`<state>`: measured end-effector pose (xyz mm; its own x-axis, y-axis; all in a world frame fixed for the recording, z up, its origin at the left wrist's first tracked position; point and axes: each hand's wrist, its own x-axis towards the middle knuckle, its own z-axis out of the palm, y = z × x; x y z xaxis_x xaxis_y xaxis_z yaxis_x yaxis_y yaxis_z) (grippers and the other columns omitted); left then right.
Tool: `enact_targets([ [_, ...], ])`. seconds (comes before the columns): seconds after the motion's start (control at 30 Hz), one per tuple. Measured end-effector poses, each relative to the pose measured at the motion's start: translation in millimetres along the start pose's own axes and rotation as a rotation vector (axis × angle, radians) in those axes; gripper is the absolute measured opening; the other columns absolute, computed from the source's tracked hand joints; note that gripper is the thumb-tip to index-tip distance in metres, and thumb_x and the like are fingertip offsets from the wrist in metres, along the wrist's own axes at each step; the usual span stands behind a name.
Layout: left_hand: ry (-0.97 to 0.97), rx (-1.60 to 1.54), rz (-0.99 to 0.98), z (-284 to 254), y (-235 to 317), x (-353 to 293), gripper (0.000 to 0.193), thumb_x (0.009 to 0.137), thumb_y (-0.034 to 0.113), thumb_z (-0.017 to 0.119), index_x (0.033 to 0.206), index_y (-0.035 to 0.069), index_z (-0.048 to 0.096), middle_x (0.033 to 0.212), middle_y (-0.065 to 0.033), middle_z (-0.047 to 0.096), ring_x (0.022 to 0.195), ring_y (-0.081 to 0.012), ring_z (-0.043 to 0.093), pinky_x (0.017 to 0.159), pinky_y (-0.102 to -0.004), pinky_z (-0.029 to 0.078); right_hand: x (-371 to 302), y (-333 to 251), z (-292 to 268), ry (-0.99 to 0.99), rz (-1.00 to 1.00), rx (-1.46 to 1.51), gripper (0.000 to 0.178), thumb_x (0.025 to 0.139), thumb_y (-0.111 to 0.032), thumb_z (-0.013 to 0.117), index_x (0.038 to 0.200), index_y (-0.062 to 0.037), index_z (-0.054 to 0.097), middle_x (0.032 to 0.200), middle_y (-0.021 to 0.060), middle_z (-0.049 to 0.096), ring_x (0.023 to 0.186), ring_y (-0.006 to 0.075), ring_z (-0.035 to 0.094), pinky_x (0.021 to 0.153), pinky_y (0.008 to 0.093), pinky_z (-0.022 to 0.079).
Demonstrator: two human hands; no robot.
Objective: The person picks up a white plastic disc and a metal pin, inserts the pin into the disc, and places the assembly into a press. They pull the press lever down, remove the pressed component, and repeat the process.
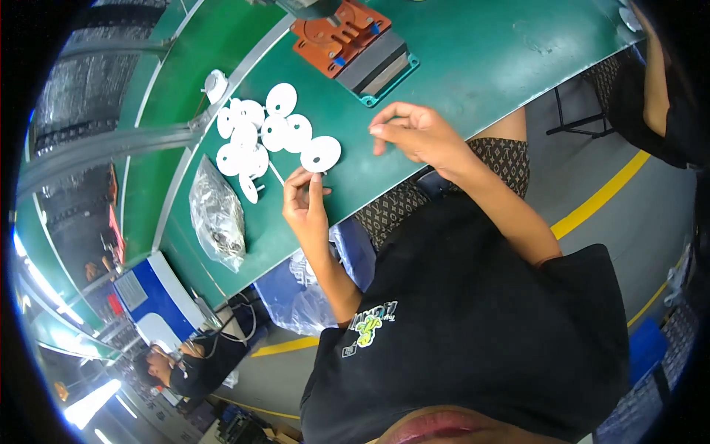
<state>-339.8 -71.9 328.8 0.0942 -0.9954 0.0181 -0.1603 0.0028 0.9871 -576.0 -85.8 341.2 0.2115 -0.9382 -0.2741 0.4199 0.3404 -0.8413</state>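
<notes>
clear bag point(209, 198) holds small parts point(228, 243) — left fingers point(316, 189) touch white disc point(328, 150)

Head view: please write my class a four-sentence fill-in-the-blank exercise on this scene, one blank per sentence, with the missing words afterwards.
1. The disc at the left hand is coloured ____.
2. The table is coloured ____.
3. In the picture, the clear bag lies to the ____ of the left hand.
4. The right hand is ____ (closer or farther) to or from the orange fixture than the left hand is.

Missing words: white; green; left; closer.
</notes>
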Motion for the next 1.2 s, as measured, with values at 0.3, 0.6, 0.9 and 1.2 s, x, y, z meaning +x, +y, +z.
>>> enact_targets([
  [0.3, -0.071, 0.512, 0.256, -7, 29, -7, 0.022, 0.08, 0.004, 0.072, 0.101, 0.002, 0.063, 0.11, -0.0118, 0.062, 0.09, -0.0201, 0.057, 0.077, -0.0307, 0.048, 9, 8, 17, -0.084, -0.015, -0.006, 0.025, 0.095, -0.018, 0.06, 0.108, 0.0029, 0.066, 0.096, 0.0082, 0.072, 0.076, 0.0047, 0.058, 0.064, 0.0197, 0.044],
  [0.6, -0.212, 0.431, 0.335, 42, 16, -4, 0.028, 0.078, 0.008, 0.075, 0.105, 0.008, 0.069, 0.117, -0.0108, 0.063, 0.11, -0.0291, 0.058, 0.096, -0.0369, 0.042, 4, 24, 9, 0.112, -0.326, -0.452, 0.023, 0.094, -0.018, 0.063, 0.095, 0.0039, 0.068, 0.073, 0.0016, 0.063, 0.061, 0.0044, 0.048, 0.052, 0.0234, 0.039],
  [0.9, -0.197, 0.598, 0.505, 66, 11, 0, 0.037, 0.068, 0.018, 0.082, 0.101, 0.009, 0.067, 0.117, -0.0073, 0.062, 0.112, -0.0263, 0.055, 0.105, -0.0481, 0.032, -1, 28, 3, 0.183, -0.567, -0.597, 0.016, 0.089, -0.017, 0.066, 0.093, -0.0016, 0.07, 0.078, 0.0096, 0.068, 0.059, 0.0156, 0.063, 0.051, 0.0279, 0.046],
  [1.2, -0.185, 0.597, 0.532, 67, 10, -2, 0.036, 0.068, 0.016, 0.081, 0.101, 0.009, 0.067, 0.117, -0.0069, 0.062, 0.111, -0.0259, 0.056, 0.105, -0.0472, 0.034, -2, 27, 2, 0.187, -0.686, -0.718, 0.014, 0.091, -0.013, 0.063, 0.091, 0.0006, 0.069, 0.074, 0.0097, 0.064, 0.061, 0.0189, 0.059, 0.055, 0.0288, 0.045],
])
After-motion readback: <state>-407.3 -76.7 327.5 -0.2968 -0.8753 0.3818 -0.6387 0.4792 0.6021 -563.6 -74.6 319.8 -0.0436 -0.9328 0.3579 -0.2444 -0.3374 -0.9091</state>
